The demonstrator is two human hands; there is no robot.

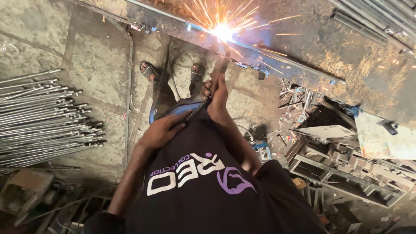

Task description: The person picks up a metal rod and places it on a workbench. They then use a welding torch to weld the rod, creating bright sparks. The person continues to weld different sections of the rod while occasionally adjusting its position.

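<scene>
Right hand [218,93] grips welding holder [223,65] | sparks [222,31] bright | left hand [161,132] perhaps holds cable [196,111]

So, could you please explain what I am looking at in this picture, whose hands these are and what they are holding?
There is no machine here: the one picture comes from a camera worn on a person's head, looking straight down their own body, so the dark printed shirt fills the bottom and their sandalled feet show on the stone floor.

The right hand reaches forward and grips a welding holder. Its tip meets a long metal bar on a rusty workbench, where a bright burst of sparks flies out.

The left hand rests lower, against the shirt, holding the dark ribbed cable that runs up toward the right hand.

To the left lies a bundle of thin steel rods. To the right, beneath the bench, sit scrap metal frames.
</scene>
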